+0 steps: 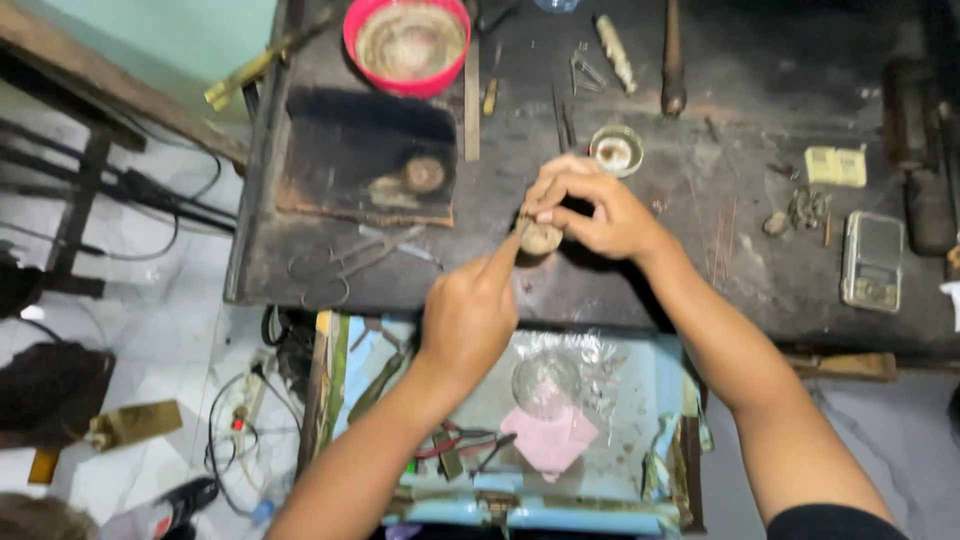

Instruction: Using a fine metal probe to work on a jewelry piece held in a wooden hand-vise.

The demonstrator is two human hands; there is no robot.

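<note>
- Left hand [468, 318] is seen clenched around a thin tool, its tip set on the small round piece [541, 238].
- Piece is pinched by right hand [600, 212] above the dark workbench [700, 250].
- Steady support is judged advisable.

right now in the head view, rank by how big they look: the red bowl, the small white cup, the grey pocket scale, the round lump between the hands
1. Red round plastic bowl, clearly largest.
2. Grey rectangular pocket scale.
3. Small white round cup and the tan round lump look about alike; fingers partly hide the lump, so no ranking between them.
</note>
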